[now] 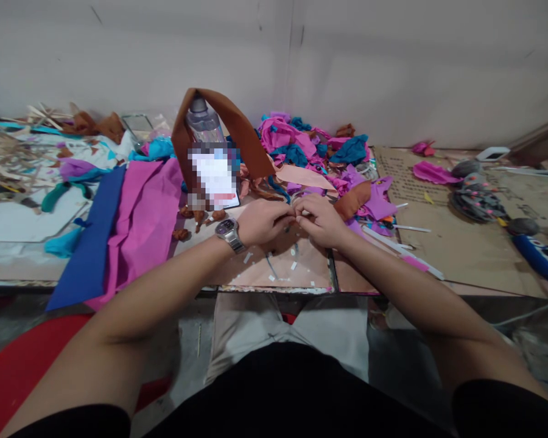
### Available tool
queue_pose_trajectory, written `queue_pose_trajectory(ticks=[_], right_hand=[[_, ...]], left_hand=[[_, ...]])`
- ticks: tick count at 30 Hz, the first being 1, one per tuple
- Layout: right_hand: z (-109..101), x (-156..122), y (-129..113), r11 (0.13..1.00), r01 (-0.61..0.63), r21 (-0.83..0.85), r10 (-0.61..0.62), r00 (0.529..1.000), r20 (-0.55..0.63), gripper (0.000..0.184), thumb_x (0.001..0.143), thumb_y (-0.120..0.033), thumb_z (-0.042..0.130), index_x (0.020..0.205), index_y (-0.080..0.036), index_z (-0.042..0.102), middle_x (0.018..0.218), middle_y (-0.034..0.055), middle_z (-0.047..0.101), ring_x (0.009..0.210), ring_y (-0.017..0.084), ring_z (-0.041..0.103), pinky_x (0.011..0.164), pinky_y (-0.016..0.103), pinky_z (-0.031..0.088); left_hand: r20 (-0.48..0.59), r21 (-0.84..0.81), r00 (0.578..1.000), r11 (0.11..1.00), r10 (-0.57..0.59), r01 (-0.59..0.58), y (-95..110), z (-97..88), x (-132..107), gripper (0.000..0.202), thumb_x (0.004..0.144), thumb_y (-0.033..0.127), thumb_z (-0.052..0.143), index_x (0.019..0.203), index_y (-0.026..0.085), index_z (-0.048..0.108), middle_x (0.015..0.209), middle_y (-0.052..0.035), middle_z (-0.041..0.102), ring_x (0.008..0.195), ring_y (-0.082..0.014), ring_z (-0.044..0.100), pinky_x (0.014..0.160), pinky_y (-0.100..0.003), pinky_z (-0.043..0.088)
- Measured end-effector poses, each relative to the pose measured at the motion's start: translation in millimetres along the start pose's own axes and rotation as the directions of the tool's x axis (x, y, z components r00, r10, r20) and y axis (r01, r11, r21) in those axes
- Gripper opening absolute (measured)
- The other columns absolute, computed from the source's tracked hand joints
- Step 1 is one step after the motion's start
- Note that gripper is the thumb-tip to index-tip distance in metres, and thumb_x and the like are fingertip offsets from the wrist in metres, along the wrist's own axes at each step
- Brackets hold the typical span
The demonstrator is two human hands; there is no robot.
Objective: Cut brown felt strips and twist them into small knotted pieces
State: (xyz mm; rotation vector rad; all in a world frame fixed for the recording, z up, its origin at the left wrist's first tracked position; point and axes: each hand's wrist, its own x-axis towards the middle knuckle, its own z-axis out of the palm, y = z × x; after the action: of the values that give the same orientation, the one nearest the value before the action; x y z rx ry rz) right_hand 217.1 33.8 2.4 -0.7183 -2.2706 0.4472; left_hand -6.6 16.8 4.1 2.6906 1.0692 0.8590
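Note:
My left hand (pixel 267 222), with a metal watch (pixel 228 232) on its wrist, meets my right hand (pixel 319 218) fingertip to fingertip above the table's front part. Both are closed in a pinch. Whatever sits between the fingertips is too small and hidden to name. Below them, small white scraps (pixel 293 266) lie scattered on the tan work surface (pixel 237 277). Several small crumpled brown pieces (pixel 181 234) rest left of my left hand. Close to my right hand are a brown piece (pixel 354 199) and purple crumpled material (pixel 382 198).
A phone (pixel 214 176), partly blurred out, leans before a plastic bottle (pixel 205 125) under a brown strip (pixel 237 115). Pink sheets (pixel 141 213) and a blue sheet (pixel 95 237) overhang the front edge at left. A pincushion-like dark object (pixel 475 201) and blue tape roll (pixel 539 258) lie right.

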Motion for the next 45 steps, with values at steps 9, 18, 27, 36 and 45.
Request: queue_pose_trajectory(ticks=[9, 18, 27, 36, 45], right_hand=[[-2.8, -2.6, -0.6, 0.998, 0.036, -0.048, -0.039, 0.998, -0.056, 0.004, 0.09, -0.024, 0.063, 0.087, -0.023, 0.06, 0.095, 0.0059, 0.075, 0.094, 0.025, 0.066, 0.089, 0.042, 0.042], [-5.1, -2.6, 5.1, 0.994, 0.049, -0.095, -0.055, 0.997, -0.058, 0.012, 0.095, -0.032, 0.063, 0.087, -0.024, 0.062, 0.096, 0.0065, 0.077, 0.095, 0.025, 0.069, 0.091, 0.044, 0.043], [-8.2, -3.4, 12.4, 0.99, 0.044, -0.134, -0.052, 0.997, -0.05, 0.006, 0.094, -0.027, 0.062, 0.09, -0.023, 0.065, 0.096, 0.0074, 0.077, 0.094, 0.026, 0.068, 0.092, 0.045, 0.042], [-7.0, -4.7, 13.0, 0.987, 0.006, -0.161, -0.008, 1.0, -0.007, 0.01, 0.097, -0.032, 0.064, 0.093, -0.023, 0.066, 0.102, 0.0084, 0.077, 0.101, 0.028, 0.065, 0.096, 0.046, 0.039], [0.4, -6.9, -1.8, 0.992, 0.031, -0.119, -0.028, 0.999, 0.022, 0.006, 0.094, -0.028, 0.068, 0.092, -0.023, 0.068, 0.101, 0.0052, 0.077, 0.103, 0.027, 0.064, 0.094, 0.045, 0.037]], left_hand=[[0.036, -0.163, 0.993, 0.979, -0.117, 0.121, 0.1, -11.8, 0.2, 0.027, 0.099, 0.038, 0.059, 0.094, 0.019, 0.078, 0.077, -0.0021, 0.075, 0.066, -0.0138, 0.063, 0.065, -0.027, 0.04], [0.107, -0.188, 0.985, 0.97, -0.137, 0.155, 0.3, -20.9, 3.1, 0.026, 0.098, 0.038, 0.06, 0.094, 0.02, 0.078, 0.082, -0.0006, 0.078, 0.07, -0.014, 0.067, 0.068, -0.027, 0.042], [0.146, -0.117, 0.963, 0.962, -0.228, 0.246, -14.2, -22.7, 4.7, 0.022, 0.091, 0.034, 0.063, 0.094, 0.019, 0.08, 0.081, -0.0023, 0.078, 0.067, -0.015, 0.065, 0.067, -0.028, 0.043], [0.198, -0.115, 0.968, 0.978, -0.151, 0.176, -10.1, -24.6, 3.6, 0.027, 0.093, 0.038, 0.062, 0.097, 0.019, 0.08, 0.082, -0.0036, 0.077, 0.071, -0.0168, 0.066, 0.068, -0.028, 0.043], [0.308, -0.276, 0.942, 0.935, -0.133, 0.223, -1.4, -21.6, 3.6, 0.03, 0.098, 0.038, 0.057, 0.092, 0.019, 0.079, 0.079, -0.0023, 0.076, 0.069, -0.0143, 0.065, 0.066, -0.026, 0.043]])
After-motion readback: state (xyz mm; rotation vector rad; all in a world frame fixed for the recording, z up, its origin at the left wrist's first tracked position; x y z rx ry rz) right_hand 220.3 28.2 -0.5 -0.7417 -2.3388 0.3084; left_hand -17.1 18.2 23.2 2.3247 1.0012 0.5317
